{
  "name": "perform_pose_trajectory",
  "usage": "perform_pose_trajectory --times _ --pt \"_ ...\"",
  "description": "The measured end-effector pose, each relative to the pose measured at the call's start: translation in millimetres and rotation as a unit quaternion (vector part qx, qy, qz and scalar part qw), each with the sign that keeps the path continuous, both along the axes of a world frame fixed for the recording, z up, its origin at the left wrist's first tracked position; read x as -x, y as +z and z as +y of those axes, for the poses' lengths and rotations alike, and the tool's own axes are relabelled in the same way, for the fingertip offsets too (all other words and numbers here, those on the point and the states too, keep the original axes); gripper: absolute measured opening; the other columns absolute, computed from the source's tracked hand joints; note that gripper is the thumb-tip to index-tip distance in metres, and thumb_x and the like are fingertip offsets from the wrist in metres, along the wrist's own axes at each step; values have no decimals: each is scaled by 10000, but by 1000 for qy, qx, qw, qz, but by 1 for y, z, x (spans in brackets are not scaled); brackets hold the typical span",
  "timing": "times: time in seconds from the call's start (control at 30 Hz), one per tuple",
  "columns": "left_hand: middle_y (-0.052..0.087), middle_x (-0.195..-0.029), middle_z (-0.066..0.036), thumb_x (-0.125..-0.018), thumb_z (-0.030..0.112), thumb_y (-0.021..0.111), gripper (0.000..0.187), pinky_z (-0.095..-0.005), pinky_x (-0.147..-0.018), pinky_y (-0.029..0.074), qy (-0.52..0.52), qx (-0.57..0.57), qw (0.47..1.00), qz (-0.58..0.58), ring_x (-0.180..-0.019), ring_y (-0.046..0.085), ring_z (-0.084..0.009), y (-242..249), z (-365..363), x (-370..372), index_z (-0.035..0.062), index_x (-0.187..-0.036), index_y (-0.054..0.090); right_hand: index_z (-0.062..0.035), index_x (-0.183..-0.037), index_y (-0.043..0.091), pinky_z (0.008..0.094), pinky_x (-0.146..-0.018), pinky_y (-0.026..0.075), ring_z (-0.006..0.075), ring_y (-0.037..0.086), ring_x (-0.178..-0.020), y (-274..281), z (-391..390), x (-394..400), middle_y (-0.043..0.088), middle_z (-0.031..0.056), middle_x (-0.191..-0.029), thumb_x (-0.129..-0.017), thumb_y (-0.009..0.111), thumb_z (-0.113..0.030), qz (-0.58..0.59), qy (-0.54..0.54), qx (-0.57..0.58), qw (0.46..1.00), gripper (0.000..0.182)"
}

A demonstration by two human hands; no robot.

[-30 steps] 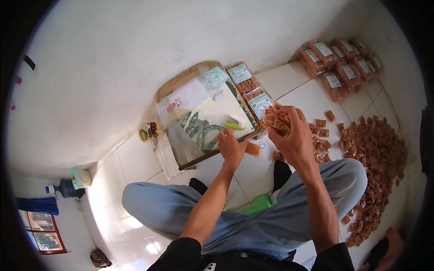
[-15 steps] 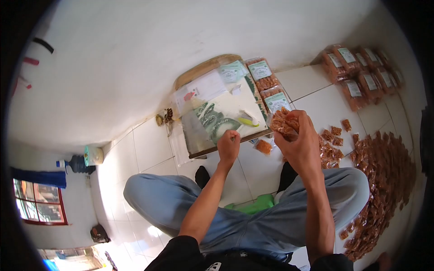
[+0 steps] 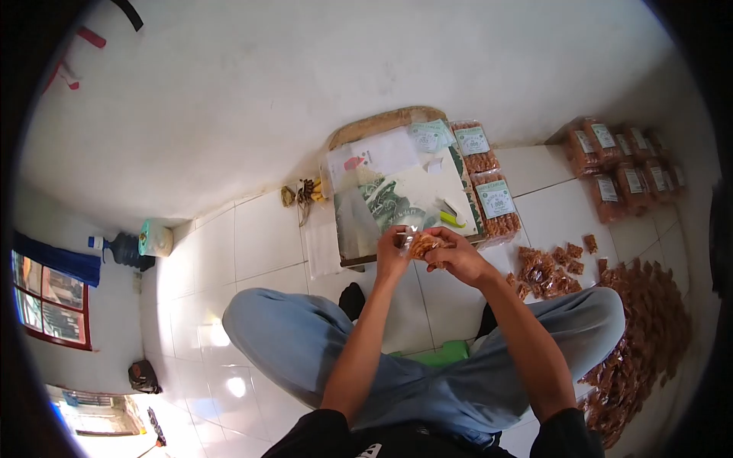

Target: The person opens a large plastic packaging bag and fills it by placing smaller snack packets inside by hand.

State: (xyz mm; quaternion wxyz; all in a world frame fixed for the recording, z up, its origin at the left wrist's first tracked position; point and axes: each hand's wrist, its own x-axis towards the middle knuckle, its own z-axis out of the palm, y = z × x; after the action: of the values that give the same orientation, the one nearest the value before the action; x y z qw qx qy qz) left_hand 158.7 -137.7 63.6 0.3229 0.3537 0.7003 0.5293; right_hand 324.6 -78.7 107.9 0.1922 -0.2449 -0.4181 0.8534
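Just over the near edge of the low table (image 3: 353,237), both my hands are together at a clear plastic bag (image 3: 424,246) with reddish-brown snack pieces in it. My left hand (image 3: 391,253) is closed on the bag's clear left end. From the other side my right hand (image 3: 461,259) grips the filled part, fingers curled round it. A yellow-green cutter knife (image 3: 451,220) lies on the tabletop just beyond my hands. Green-printed labels (image 3: 432,137) rest at the table's far corner. Two filled, labelled packs (image 3: 496,200) lie along its right side.
Small brown packets (image 3: 546,273) are scattered on the tiled floor, right of my hands. A large heap (image 3: 645,336) of them spreads beside my right knee. Labelled packs (image 3: 618,164) stand stacked by the wall. A green object (image 3: 447,353) lies between my legs.
My right hand has moved left with the brown snacks, and my left hand has met it at the bag. The view has shifted, placing the table lower and further right.
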Motion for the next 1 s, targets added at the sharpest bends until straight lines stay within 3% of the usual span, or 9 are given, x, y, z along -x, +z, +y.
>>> perform_pose_trajectory --times 0.1,0.3,0.37,0.47,0.6,0.67,0.7,0.9,1.0 --pt "640 -758 -20 -809 67 686 308 -236 -607 457 -43 -23 996 -69 -668 556 -76 -6 -5 5 8 -1110 658 -20 -1232 463 329 -746 491 143 571 -829 -1 -8 5 592 62 -995 -781 663 -88 -1 -67 41 997 498" --pt "671 -749 -37 -865 156 662 218 -227 -611 450 27 -30 991 -130 -658 564 -69 -8 -4 0 -14 -997 696 5 -1267 455 327 -711 504 149 577 -823 -10 0 1 593 76 -992 -787 648 -114 -64 -116 51 990 530" --pt "670 -734 -41 -866 171 662 235 -227 -609 448 47 -38 990 -128 -653 564 -70 -7 -4 -2 -18 -1002 693 35 -1289 443 314 -673 524 160 597 -828 -19 2 0 600 103 -1020 -772 683 -148 -144 -126 -19 981 598" --pt "675 -766 -63 -864 196 672 227 -258 -625 468 62 -39 997 -20 -672 607 -116 4 -7 -7 3 -979 703 60 -1288 442 298 -649 538 164 614 -837 -20 -4 5 600 128 -1054 -744 727 -180 -257 -149 -169 940 659" --pt "659 -812 -107 -844 227 688 199 -330 -669 495 84 -75 990 82 -737 650 -232 2 -8 -18 41 -909 716 72 -1264 464 340 -745 533 222 623 -919 -25 -16 11 605 173 -1089 -719 749 -188 -293 -180 -137 929 668" --pt "650 -822 -116 -836 237 694 195 -353 -683 500 86 -78 988 103 -760 653 -266 6 -8 -21 49 -885 718 59 -1239 497 382 -852 498 305 600 -1008 -47 -18 10 595 206 -1103 -699 750 -180 -343 -143 -493 787 642" --pt "645 -808 -112 -834 251 693 205 -358 -676 497 92 -65 987 118 -752 647 -270 10 -8 -21 52 -874 716 8 -1208 538 420 -923 456 375 550 -1077 -28 -24 12 576 220 -1115 -674 735 -146 -307 -117 -539 775 590" --pt "626 -775 -88 -838 323 680 246 -372 -648 485 117 -25 977 174 -729 627 -279 12 -10 -14 81 -857 720 -71 -1171 566 460 -890 471 394 540 -1076 -3 -28 9 567 207 -1134 -650 709 -117 -260 4 -666 700 542" --pt "615 -758 -77 -846 330 670 240 -379 -633 476 87 -38 977 191 -709 616 -278 13 -9 -17 96 -857 724 -16 -1176 559 449 -872 488 416 555 -1041 -6 -22 9 589 216 -1107 -674 704 -134 -317 -16 -671 670 535"
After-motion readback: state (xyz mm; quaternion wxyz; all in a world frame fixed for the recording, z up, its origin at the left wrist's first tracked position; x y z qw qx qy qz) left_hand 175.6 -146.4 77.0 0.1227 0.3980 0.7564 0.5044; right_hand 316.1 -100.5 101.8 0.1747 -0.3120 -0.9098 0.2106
